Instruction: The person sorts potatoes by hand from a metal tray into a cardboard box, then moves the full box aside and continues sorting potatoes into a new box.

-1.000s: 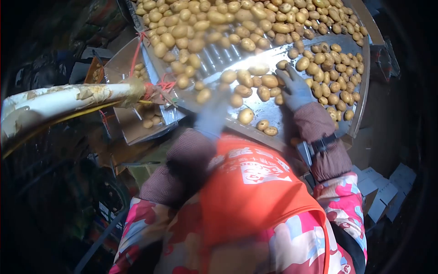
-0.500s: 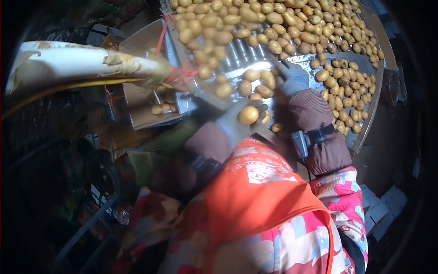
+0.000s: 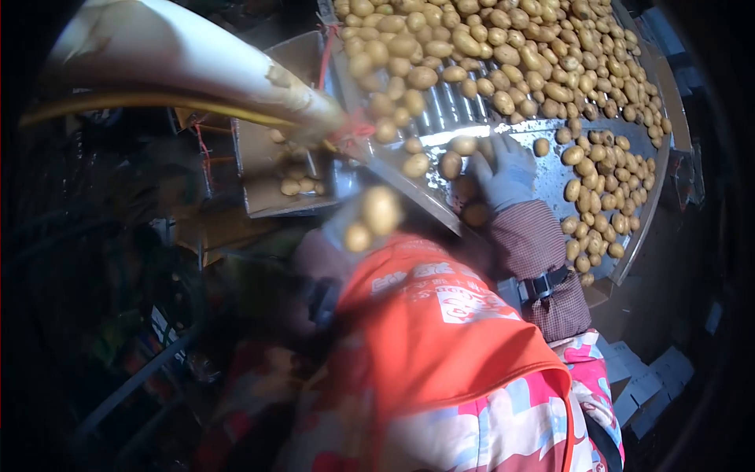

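Observation:
My left hand point(image 3: 338, 227), gloved and blurred by motion, is off the tray's near left edge. In it are two potatoes point(image 3: 381, 211), a larger and a smaller one. My right hand point(image 3: 509, 173), in a light grey-blue glove, lies over the wet metal tray point(image 3: 546, 179) with its fingers apart. Just left of those fingers sit a few loose potatoes point(image 3: 451, 165), some in shadow beside my right wrist. How firmly the left fingers close is blurred.
A large heap of potatoes point(image 3: 543, 55) covers the far side above metal rollers point(image 3: 448, 106). More potatoes point(image 3: 602, 197) lie at the tray's right. A cardboard box point(image 3: 259, 173) with potatoes stands left. A thick white pole point(image 3: 197, 51) with a yellow cable crosses the upper left.
My left hand has moved left off the tray, carrying two potatoes. My right hand has drawn nearer to me across the tray. Fewer potatoes lie between the hands, and the view has shifted.

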Demonstrator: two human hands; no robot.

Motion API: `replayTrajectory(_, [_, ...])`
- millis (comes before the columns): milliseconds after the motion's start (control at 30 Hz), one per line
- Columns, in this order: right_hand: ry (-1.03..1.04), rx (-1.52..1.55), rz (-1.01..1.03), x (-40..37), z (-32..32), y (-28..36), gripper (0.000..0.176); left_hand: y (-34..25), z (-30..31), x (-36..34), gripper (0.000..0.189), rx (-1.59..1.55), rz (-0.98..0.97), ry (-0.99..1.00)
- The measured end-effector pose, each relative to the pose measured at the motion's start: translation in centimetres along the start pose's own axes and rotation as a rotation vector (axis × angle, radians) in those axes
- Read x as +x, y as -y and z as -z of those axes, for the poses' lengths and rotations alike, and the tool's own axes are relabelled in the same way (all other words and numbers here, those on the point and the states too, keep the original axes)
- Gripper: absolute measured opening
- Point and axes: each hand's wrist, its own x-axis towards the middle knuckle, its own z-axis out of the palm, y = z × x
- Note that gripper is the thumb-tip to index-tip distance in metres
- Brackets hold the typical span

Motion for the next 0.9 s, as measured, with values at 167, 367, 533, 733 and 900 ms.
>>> replayTrajectory(167, [0.183, -0.129, -0.099, 1.9, -2.6, -2.7, 0.057, -10.8, 2.8, -4.7, 0.026, -0.360, -0.316, -0.507])
replayTrajectory(367, [0.073, 0.318, -0.220, -1.3, -0.7, -0.2, 0.060, -8.5, -5.0, -5.5, 0.022, 0.013, -0.141, -0.449])
replayTrajectory(533, [0.264, 0.654, 0.627, -4.4, 2.2, 8.7, 0.054, 0.5, -2.1, 1.5, 0.036, 0.042, 0.045, -0.287])
replayTrajectory(733, [0.361, 0.889, 0.113, -5.8, 5.4, 5.5, 0.040, -10.1, 6.2, -5.7, 0.022, -0.396, -0.522, -0.538])
replayTrajectory(900, [0.397, 0.546, 0.068, -6.7, 6.4, 1.6, 0.025, -23.5, 11.0, -12.0, 0.025, -0.031, -0.771, -0.761])
